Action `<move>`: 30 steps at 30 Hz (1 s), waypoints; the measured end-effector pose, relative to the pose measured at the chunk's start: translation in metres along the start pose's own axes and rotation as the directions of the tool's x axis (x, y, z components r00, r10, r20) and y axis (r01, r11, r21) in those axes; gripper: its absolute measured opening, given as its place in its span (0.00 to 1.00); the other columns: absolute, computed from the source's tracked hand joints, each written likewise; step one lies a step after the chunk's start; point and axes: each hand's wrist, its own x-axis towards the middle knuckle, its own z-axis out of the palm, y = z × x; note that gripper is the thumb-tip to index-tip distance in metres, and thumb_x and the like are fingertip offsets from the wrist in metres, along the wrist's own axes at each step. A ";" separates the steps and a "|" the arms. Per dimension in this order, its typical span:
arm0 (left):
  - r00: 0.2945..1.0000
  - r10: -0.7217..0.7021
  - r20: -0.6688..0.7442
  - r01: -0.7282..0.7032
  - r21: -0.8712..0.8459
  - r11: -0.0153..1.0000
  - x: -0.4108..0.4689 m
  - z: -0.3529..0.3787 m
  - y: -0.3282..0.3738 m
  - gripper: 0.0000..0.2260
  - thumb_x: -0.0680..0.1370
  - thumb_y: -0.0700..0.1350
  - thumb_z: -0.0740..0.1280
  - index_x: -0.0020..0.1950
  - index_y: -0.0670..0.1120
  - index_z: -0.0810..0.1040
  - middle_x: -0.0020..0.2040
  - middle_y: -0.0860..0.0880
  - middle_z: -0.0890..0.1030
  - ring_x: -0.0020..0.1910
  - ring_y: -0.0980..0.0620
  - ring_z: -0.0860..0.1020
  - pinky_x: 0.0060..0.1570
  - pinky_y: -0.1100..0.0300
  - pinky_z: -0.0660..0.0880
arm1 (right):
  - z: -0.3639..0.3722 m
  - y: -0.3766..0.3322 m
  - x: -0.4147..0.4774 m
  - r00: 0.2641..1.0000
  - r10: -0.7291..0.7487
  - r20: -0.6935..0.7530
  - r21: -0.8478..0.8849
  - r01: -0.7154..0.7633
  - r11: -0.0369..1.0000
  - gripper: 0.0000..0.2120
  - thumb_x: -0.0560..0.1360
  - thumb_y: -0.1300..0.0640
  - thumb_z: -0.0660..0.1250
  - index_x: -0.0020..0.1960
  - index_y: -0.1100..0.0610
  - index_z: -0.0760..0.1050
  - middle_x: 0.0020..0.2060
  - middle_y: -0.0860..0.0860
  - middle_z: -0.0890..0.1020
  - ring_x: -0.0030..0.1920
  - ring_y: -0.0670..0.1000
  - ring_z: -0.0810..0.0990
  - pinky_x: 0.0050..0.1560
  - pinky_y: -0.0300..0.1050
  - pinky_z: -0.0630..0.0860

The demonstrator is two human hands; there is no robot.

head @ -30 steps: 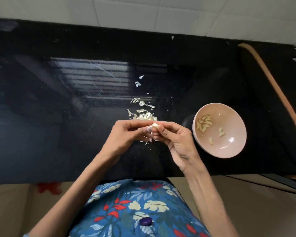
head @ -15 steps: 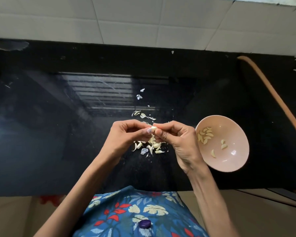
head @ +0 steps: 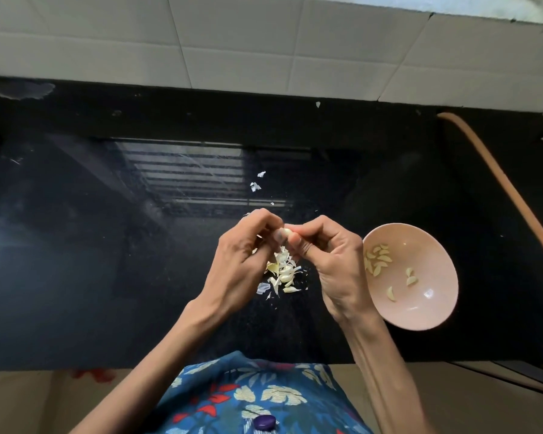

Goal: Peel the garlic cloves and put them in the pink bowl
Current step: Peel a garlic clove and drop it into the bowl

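A glossy black countertop [head: 91, 261] fills the middle band of the frame. Above it, a white tiled wall [head: 232, 42] runs across the top. At the bottom centre is the person's blue floral garment [head: 264, 399], with both bare forearms rising from it toward the middle.

A thin orange tube [head: 508, 189] curves down the right edge of the counter. The pink bowl [head: 433, 308] sits on the counter right of centre, just beside the right wrist, and looks tilted toward the camera.

The left hand [head: 242, 264] and right hand [head: 333, 261] meet at the centre of the frame, above the counter. Both have curled fingers, and the fingertips of each hand pinch the same pale garlic clove [head: 286, 230] between them.

Below the hands, a loose pile of papery skins [head: 284, 274] lies on the counter. A few stray skin flakes [head: 255, 186] lie apart from it, higher in the frame.

Inside the bowl, a cluster of peeled cloves [head: 377, 261] rests against its left wall, with three more lying apart nearer the middle. A purple button [head: 265, 422] shows on the garment at the bottom edge.
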 end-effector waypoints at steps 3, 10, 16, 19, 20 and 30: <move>0.999 -0.051 -0.007 0.050 -0.106 0.993 0.001 0.000 0.006 0.05 0.80 0.43 0.66 0.47 0.43 0.76 0.41 0.43 0.81 0.36 0.53 0.76 0.40 0.52 0.76 | -0.002 -0.002 0.006 0.995 -0.096 0.033 -0.115 0.099 0.988 0.10 0.71 0.62 0.75 0.40 0.47 0.84 0.40 0.51 0.87 0.42 0.50 0.84 0.47 0.48 0.82; 0.983 -0.173 0.061 0.184 -0.346 0.920 0.006 -0.007 0.007 0.10 0.78 0.45 0.65 0.43 0.39 0.75 0.35 0.45 0.78 0.35 0.49 0.76 0.39 0.57 0.75 | -0.003 0.001 0.014 0.945 -0.286 0.161 -0.324 0.324 0.889 0.07 0.73 0.65 0.69 0.46 0.55 0.82 0.39 0.49 0.85 0.46 0.50 0.85 0.51 0.48 0.82; 0.965 -0.230 0.129 0.264 -0.509 0.819 0.016 -0.013 0.016 0.07 0.77 0.43 0.63 0.40 0.43 0.77 0.35 0.45 0.77 0.32 0.52 0.76 0.33 0.61 0.75 | 0.004 0.000 0.012 0.971 -0.222 0.090 -0.183 0.236 0.954 0.06 0.75 0.69 0.71 0.50 0.62 0.83 0.43 0.55 0.86 0.45 0.53 0.85 0.49 0.49 0.82; 0.968 -0.239 0.069 0.240 -0.516 0.823 0.017 -0.011 0.014 0.09 0.79 0.41 0.66 0.39 0.44 0.78 0.34 0.44 0.78 0.32 0.51 0.77 0.33 0.60 0.77 | 0.006 -0.003 0.011 0.992 -0.119 0.043 -0.040 0.120 0.992 0.08 0.74 0.66 0.72 0.53 0.65 0.83 0.46 0.59 0.86 0.47 0.55 0.85 0.50 0.49 0.81; 0.968 -0.244 0.051 0.236 -0.503 0.832 0.017 -0.010 0.013 0.09 0.79 0.41 0.67 0.39 0.43 0.78 0.34 0.45 0.79 0.33 0.51 0.78 0.34 0.60 0.78 | 0.006 -0.004 0.011 0.998 -0.061 0.032 0.017 0.060 0.998 0.09 0.74 0.66 0.72 0.54 0.66 0.83 0.46 0.59 0.86 0.47 0.55 0.85 0.50 0.47 0.80; 0.962 -0.270 -0.041 0.235 -0.374 0.897 0.019 -0.007 0.002 0.08 0.76 0.44 0.70 0.47 0.38 0.82 0.42 0.44 0.85 0.40 0.46 0.84 0.43 0.55 0.81 | 0.005 -0.001 0.023 0.975 0.189 -0.120 0.134 -0.173 0.976 0.12 0.69 0.58 0.76 0.49 0.63 0.85 0.46 0.61 0.86 0.50 0.61 0.85 0.58 0.56 0.81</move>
